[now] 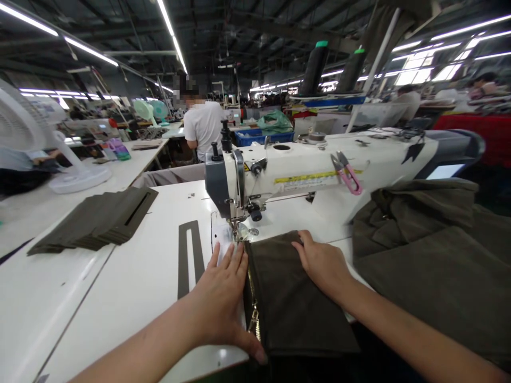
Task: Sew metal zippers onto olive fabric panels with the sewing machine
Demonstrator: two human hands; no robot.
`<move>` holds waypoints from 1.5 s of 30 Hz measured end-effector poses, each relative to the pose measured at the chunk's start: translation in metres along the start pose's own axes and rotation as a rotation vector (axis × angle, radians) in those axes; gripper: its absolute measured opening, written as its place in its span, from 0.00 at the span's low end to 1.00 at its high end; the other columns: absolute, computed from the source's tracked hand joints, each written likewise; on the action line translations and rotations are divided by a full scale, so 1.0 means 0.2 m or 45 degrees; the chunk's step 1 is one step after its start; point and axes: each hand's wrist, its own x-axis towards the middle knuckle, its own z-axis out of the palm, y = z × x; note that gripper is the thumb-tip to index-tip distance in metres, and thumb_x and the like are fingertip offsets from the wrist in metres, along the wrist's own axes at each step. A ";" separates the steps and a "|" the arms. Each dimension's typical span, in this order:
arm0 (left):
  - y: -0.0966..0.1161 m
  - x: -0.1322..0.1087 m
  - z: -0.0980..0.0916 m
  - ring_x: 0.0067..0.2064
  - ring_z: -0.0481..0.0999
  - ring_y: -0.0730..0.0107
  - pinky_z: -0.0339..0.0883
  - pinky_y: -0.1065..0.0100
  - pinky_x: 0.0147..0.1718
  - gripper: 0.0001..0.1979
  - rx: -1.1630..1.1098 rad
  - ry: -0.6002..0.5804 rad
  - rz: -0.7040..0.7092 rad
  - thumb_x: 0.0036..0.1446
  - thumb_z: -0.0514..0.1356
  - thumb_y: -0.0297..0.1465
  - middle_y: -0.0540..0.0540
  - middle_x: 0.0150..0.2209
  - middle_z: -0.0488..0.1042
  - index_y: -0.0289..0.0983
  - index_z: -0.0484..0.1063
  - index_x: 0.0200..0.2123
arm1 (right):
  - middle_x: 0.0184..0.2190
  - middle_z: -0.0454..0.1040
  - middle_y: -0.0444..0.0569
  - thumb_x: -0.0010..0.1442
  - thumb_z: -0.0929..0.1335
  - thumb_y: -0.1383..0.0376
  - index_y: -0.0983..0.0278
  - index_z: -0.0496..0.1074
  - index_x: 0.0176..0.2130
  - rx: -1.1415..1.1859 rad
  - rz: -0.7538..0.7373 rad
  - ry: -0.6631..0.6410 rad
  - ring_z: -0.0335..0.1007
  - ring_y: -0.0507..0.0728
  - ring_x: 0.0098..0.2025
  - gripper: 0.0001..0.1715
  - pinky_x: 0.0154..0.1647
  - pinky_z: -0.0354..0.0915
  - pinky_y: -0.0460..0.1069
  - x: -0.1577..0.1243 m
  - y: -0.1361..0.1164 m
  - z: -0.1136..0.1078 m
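Observation:
A dark olive fabric panel lies under the needle end of a white sewing machine. Along its left edge runs a gold zipper with a metal pull. My left hand rests flat beside the needle, fingers stretched forward and thumb on the panel near the zipper. The upper right edge of the panel is pinched between the thumb and curled fingers of my right hand. Left of my left hand sits a flat olive frame-shaped piece with a long slot.
Overlapping olive pieces are stacked on the left of the white table. More olive fabric is heaped at right. Pink-handled thread snips are on the machine arm. A white fan stands left; a person is beyond.

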 end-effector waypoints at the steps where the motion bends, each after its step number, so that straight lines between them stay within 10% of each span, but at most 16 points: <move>1: 0.00 0.00 0.00 0.62 0.35 0.41 0.24 0.44 0.57 0.61 -0.003 0.005 -0.004 0.34 0.55 0.60 0.27 0.62 0.35 0.21 0.43 0.60 | 0.21 0.73 0.50 0.64 0.58 0.63 0.69 0.63 0.47 -0.026 -0.025 0.036 0.71 0.58 0.22 0.16 0.21 0.56 0.47 0.01 0.01 -0.01; 6: -0.02 0.01 0.04 0.62 0.31 0.39 0.24 0.43 0.56 0.63 -0.048 0.051 -0.017 0.31 0.55 0.61 0.29 0.62 0.33 0.22 0.40 0.61 | 0.44 0.70 0.65 0.61 0.59 0.71 0.77 0.63 0.51 0.045 -0.331 0.370 0.67 0.65 0.45 0.20 0.44 0.62 0.59 -0.01 -0.10 -0.09; 10: -0.04 0.03 0.07 0.62 0.28 0.40 0.23 0.43 0.56 0.65 -0.069 0.070 0.002 0.32 0.55 0.61 0.29 0.62 0.32 0.22 0.36 0.61 | 0.58 0.56 0.61 0.62 0.58 0.64 0.75 0.58 0.56 0.422 -0.751 0.245 0.46 0.61 0.62 0.26 0.59 0.50 0.60 -0.11 -0.26 -0.08; 20: -0.20 -0.33 0.10 0.63 0.33 0.47 0.29 0.40 0.56 0.51 0.084 0.323 -0.253 0.48 0.52 0.56 0.31 0.63 0.32 0.30 0.32 0.62 | 0.58 0.57 0.57 0.63 0.57 0.64 0.71 0.59 0.56 0.549 -0.731 0.126 0.50 0.59 0.60 0.25 0.58 0.52 0.59 -0.12 -0.29 -0.02; 25: -0.11 -0.57 0.25 0.63 0.42 0.44 0.37 0.40 0.56 0.49 0.178 0.268 -0.085 0.48 0.57 0.48 0.36 0.63 0.38 0.35 0.31 0.63 | 0.58 0.59 0.56 0.61 0.58 0.64 0.69 0.62 0.54 0.576 -0.742 0.091 0.52 0.60 0.59 0.23 0.56 0.52 0.60 -0.10 -0.29 -0.03; 34: -0.10 -0.59 0.22 0.62 0.46 0.46 0.50 0.43 0.55 0.35 0.197 0.434 -0.019 0.51 0.55 0.30 0.38 0.64 0.42 0.38 0.45 0.62 | 0.62 0.43 0.67 0.46 0.62 0.37 0.73 0.49 0.61 0.629 -0.872 -0.107 0.37 0.68 0.63 0.58 0.58 0.42 0.66 -0.10 -0.24 -0.06; 40: -0.17 -0.53 0.20 0.58 0.59 0.54 0.54 0.47 0.55 0.26 0.144 0.573 -0.034 0.55 0.53 0.27 0.40 0.57 0.60 0.39 0.56 0.58 | 0.52 0.63 0.54 0.58 0.64 0.59 0.60 0.73 0.41 0.990 -1.318 0.084 0.51 0.62 0.58 0.13 0.56 0.50 0.61 -0.15 -0.23 -0.16; 45: -0.24 -0.40 0.25 0.58 0.58 0.55 0.51 0.43 0.55 0.23 0.142 0.718 -0.040 0.52 0.51 0.21 0.41 0.57 0.60 0.39 0.63 0.52 | 0.43 0.69 0.51 0.61 0.61 0.64 0.62 0.73 0.33 1.355 -1.021 -0.059 0.65 0.55 0.47 0.13 0.48 0.63 0.50 -0.13 -0.26 -0.16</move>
